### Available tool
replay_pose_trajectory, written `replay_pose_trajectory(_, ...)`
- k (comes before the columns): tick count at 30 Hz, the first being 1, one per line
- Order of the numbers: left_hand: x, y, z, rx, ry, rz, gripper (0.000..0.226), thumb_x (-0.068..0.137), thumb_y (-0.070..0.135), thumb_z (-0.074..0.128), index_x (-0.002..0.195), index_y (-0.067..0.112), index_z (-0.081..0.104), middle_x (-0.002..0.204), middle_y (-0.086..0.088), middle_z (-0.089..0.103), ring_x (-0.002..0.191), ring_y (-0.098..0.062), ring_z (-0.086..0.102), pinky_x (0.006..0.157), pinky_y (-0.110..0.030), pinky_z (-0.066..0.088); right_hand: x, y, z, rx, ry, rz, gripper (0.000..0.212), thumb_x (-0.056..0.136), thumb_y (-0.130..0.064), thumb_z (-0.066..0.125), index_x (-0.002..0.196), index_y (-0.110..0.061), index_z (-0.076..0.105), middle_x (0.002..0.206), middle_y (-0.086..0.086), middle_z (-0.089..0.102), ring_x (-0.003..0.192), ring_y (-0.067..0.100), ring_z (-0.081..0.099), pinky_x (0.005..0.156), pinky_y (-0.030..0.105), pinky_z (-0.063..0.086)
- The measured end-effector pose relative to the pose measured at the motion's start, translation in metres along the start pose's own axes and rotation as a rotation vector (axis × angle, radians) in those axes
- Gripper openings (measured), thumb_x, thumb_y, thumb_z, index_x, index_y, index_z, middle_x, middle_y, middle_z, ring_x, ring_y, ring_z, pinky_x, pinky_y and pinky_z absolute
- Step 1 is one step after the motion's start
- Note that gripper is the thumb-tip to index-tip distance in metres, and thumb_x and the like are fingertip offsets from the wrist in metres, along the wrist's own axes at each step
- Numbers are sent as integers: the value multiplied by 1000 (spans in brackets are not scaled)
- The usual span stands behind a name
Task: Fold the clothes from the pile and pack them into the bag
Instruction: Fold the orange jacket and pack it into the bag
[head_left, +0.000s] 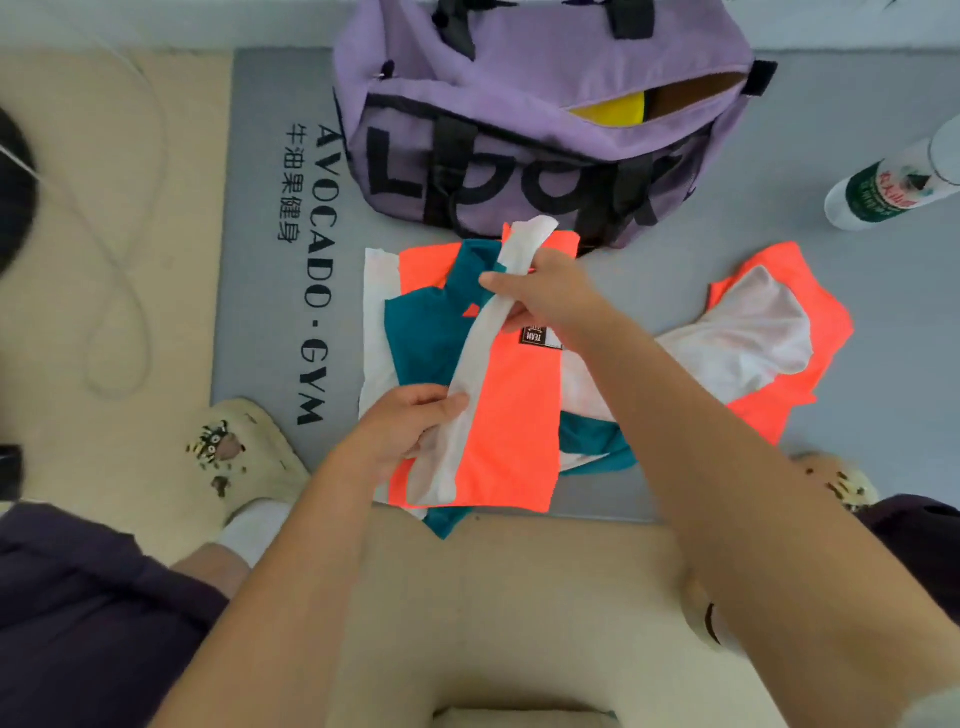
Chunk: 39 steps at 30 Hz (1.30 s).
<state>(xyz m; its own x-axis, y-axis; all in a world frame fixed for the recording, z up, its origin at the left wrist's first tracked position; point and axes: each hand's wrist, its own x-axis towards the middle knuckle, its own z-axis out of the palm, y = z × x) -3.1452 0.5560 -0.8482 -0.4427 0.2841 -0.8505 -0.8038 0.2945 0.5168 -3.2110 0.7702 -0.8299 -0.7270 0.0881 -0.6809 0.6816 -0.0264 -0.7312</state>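
Observation:
An orange, teal and white shirt (511, 415) lies spread on the grey mat (260, 260), one side turned over onto its middle. My left hand (410, 426) pinches the white folded edge near the hem. Higher up, by the collar, my right hand (540, 296) grips that same white edge. The other sleeve (763, 332) trails off to the right on the mat. Behind the shirt stands a purple duffel bag (519, 83) with black lettering; its zip is open and something yellow (613, 111) shows inside.
A plastic bottle (893, 187) with a green label lies at the right on the mat. A white cable (130, 291) loops over the beige floor at the left. My slippered feet (244, 452) rest at the mat's near edge, on either side.

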Motion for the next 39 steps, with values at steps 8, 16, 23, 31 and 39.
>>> replay_pose_trajectory(8, 9, -19, -32, 278, 277, -2, 41, 77, 56, 71, 75, 19, 53, 73, 11, 55, 70, -8, 52, 59, -23, 36, 23, -3, 86, -127, 9, 108, 19, 89, -4, 66, 83, -9, 49, 88, 20, 62, 64, 25, 63, 55, 36, 59)
replay_pose_trajectory(16, 14, -30, -75, 403, 497, 56, 35, 83, 35, 63, 56, 20, 47, 53, 7, 46, 50, -10, 44, 47, -26, 28, 32, -8, 128, -169, -84, 32, 8, 88, -1, 66, 90, -2, 58, 95, 24, 65, 67, 26, 66, 58, 33, 61)
replay_pose_trajectory(23, 26, -46, -74, 333, 558, 82, 20, 82, 37, 71, 74, 23, 60, 69, 10, 59, 60, -3, 53, 49, -22, 33, 20, 25, 75, -299, 237, -104, 19, 86, -10, 66, 100, -15, 55, 81, 10, 66, 62, 15, 62, 66, 28, 51)
replay_pose_trajectory(31, 26, -54, -66, 362, 635, 184, 15, 90, 36, 65, 87, 23, 59, 73, 15, 56, 65, 1, 50, 52, -23, 32, -32, 98, 20, -160, 140, 201, 21, 93, -16, 61, 110, -3, 62, 94, 15, 69, 74, 19, 65, 64, 23, 56)
replay_pose_trajectory(39, 26, -56, -67, 363, 650, 195, 11, 91, 37, 61, 91, 28, 55, 77, 16, 55, 70, 2, 51, 55, -23, 34, -42, 99, 33, -122, 49, 274, 40, 86, -30, 71, 105, 5, 67, 89, 12, 67, 74, 20, 53, 67, 31, 43)
